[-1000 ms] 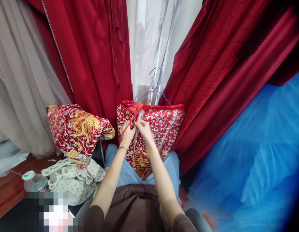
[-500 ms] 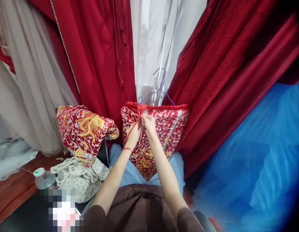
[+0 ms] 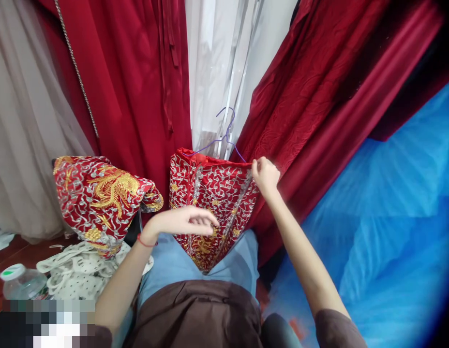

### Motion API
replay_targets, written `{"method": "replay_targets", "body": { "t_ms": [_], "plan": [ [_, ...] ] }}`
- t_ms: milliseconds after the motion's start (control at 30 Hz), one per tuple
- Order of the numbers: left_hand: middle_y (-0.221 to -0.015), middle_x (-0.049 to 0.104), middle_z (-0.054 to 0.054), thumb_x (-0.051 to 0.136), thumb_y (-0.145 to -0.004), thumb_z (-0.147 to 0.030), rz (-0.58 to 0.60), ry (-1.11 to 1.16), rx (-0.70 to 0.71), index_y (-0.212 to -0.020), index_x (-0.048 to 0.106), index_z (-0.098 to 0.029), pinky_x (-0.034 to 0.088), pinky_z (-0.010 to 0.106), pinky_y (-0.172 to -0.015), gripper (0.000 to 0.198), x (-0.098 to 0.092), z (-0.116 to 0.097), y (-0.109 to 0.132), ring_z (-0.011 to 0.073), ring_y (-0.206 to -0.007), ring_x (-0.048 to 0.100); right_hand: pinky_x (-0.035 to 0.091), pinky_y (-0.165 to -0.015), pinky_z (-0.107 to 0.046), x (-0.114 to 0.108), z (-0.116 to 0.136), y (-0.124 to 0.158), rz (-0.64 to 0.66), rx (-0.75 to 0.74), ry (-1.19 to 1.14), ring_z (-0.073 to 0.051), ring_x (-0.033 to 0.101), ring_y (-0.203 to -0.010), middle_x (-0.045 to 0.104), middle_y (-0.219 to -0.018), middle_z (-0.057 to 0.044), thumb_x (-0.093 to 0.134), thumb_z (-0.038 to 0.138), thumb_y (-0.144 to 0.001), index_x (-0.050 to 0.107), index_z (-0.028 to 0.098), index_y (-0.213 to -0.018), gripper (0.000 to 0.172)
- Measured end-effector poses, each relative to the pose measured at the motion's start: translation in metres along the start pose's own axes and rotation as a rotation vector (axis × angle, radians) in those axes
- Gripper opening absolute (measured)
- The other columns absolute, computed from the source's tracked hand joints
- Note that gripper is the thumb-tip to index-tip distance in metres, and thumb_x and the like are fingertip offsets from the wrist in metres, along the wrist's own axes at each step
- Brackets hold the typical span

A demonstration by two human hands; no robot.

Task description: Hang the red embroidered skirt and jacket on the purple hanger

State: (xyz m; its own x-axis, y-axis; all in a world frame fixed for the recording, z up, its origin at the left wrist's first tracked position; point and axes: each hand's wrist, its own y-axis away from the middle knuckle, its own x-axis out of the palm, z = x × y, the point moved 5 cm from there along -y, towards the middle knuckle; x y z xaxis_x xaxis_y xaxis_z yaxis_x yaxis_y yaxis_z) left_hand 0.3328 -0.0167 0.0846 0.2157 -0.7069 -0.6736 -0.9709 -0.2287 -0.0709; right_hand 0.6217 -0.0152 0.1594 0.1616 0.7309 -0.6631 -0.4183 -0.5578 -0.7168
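A red embroidered skirt (image 3: 217, 186) with silver scrolls and gold motifs hangs from a purple wire hanger (image 3: 229, 133), its lower part between my knees. My right hand (image 3: 266, 176) is closed on the skirt's upper right corner, fingers pinched at the red waistband. In front of the lower embroidery, my left hand (image 3: 190, 221) is held with its fingers stretched out and nothing in them. Whether its fingertips touch the cloth I cannot tell. A red string bracelet circles the left wrist.
A matching red embroidered garment (image 3: 108, 193) is draped at the left, above a white dotted cloth bag (image 3: 79, 270). Beside that stands a clear plastic bottle (image 3: 24, 282). Red gowns (image 3: 137, 72) hang ahead, with blue tulle (image 3: 369, 232) at the right.
My hands have parted from the red ties at the waistband. The right moved to the skirt's right corner and grips it; the left came down and opened. The view has shifted right.
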Motion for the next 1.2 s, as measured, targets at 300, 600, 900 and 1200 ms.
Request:
{"method": "replay_targets", "body": {
  "t_ms": [300, 600, 900, 1200],
  "plan": [
    [-0.139, 0.055, 0.028, 0.056, -0.091, -0.046, -0.985, -0.549, -0.666, -0.132, 0.053, -0.001, 0.042, 0.041, -0.107, 0.061, -0.195, 0.051, -0.07, 0.0367, -0.132, 0.052, 0.053, -0.076, -0.03, 0.007, -0.015, -0.066, 0.701, 0.19, 0.247, -0.023, 0.071, -0.08, 0.072, -0.079, -0.015, 0.062, 0.034, -0.088, 0.073, 0.004, -0.104, 0.036],
    [-0.119, 0.069, 0.023, 0.037, -0.096, -0.035, -0.82, -0.774, -0.657, -0.122, 0.063, -0.01, 0.05, 0.043, -0.093, 0.045, -0.193, 0.094, -0.058, 0.0356, -0.111, 0.065, 0.053, -0.083, -0.032, 0.016, -0.01, -0.064, 0.538, 0.122, 0.395, -0.028, 0.071, -0.1, 0.072, -0.1, -0.023, 0.059, 0.016, -0.086, 0.069, 0.001, -0.118, 0.037],
    [-0.117, 0.067, 0.026, 0.031, -0.097, -0.028, -0.831, -0.861, -0.676, -0.118, 0.065, -0.006, 0.048, 0.046, -0.093, 0.046, -0.188, 0.075, -0.05, 0.0377, -0.111, 0.063, 0.051, -0.084, -0.038, 0.031, 0.004, -0.026, 0.271, -0.025, 0.362, -0.031, 0.068, -0.102, 0.068, -0.105, -0.03, 0.035, -0.001, -0.088, 0.063, -0.007, -0.116, 0.04],
    [-0.117, 0.065, 0.029, 0.026, -0.099, -0.026, -0.88, -0.865, -0.726, -0.121, 0.06, -0.003, 0.046, 0.047, -0.095, 0.047, -0.178, 0.057, -0.044, 0.0393, -0.114, 0.062, 0.051, -0.087, -0.038, 0.02, 0.01, -0.035, 0.223, 0.067, 0.213, -0.034, 0.067, -0.105, 0.066, -0.109, -0.03, 0.04, 0.002, -0.088, 0.063, -0.003, -0.115, 0.036]
  ]
}}
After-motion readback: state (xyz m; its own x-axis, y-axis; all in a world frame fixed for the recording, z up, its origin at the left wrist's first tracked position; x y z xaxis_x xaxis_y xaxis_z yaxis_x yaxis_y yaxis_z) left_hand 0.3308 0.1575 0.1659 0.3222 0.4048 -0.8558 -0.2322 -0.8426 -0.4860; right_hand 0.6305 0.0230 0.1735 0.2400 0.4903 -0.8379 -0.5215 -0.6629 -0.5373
